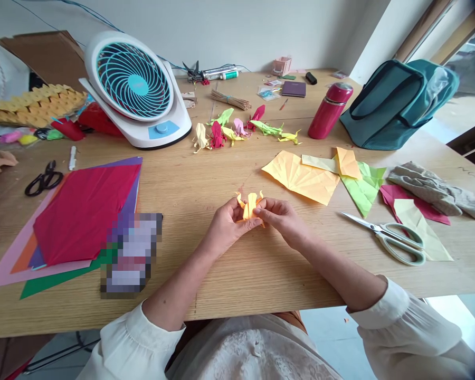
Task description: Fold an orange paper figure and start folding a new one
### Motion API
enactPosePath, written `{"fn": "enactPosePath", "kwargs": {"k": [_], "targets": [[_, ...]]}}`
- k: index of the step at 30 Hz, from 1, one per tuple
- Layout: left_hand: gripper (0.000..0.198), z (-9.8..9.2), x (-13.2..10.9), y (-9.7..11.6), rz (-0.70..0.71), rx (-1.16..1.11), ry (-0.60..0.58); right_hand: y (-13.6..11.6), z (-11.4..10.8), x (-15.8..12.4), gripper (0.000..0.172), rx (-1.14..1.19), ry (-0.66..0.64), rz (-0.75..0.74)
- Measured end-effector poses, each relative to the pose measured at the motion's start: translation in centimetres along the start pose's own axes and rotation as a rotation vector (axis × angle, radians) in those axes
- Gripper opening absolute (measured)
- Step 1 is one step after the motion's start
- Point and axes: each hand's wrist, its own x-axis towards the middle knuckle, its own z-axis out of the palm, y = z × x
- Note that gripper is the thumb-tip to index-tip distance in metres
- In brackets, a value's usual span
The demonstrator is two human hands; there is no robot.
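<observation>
A small orange origami figure with thin curled limbs is held just above the wooden table, near its front edge. My left hand pinches it from the left, thumb laid along its lower side. From the right, my right hand grips it too, with the thumb pressed against its front. Both hands are closed on the folded paper, and the fingertips behind it are partly hidden. Beyond the hands, several finished origami figures in red, green, yellow, pink and cream stand in a cluster.
Scissors lie at the right by paper scraps and a grey cloth. A red bottle and teal bag stand behind. Leftward are coloured sheets, a pixelated phone-like object, black scissors and a fan.
</observation>
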Motion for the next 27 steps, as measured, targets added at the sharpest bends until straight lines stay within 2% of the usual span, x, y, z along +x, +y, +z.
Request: {"fn": "enactPosePath", "kwargs": {"k": [3,7,11,16,19,23,27], "targets": [[0.034,-0.65,0.11,0.21,0.03,0.055,-0.043,0.1,-0.14,0.08,0.044,-0.001,0.104,-0.025],[0.026,-1.1,0.16,0.24,0.031,0.203,-0.011,0.51,-0.43,0.22,0.043,-0.035,0.194,-0.046],[0.022,-0.91,0.13,0.15,0.065,0.228,0.023,0.47,-0.5,0.12,0.041,-0.049,0.184,-0.026],[0.022,-0.77,0.01,0.23,0.072,0.249,0.004,0.21,-0.37,0.08,0.041,-0.002,0.087,0.011],[0.021,-0.89,0.06,0.1,0.077,0.215,-0.013,0.34,-0.4,0.21,0.041,0.061,0.114,0.005],[0.026,-1.06,0.21,-0.1,0.014,0.107,-0.005,0.41,-0.49,0.29,0.04,0.091,0.181,-0.019],[0.023,-1.03,0.24,-0.06,-0.029,0.042,0.049,0.17,-0.36,0.19,0.039,0.084,0.154,-0.033]]}}
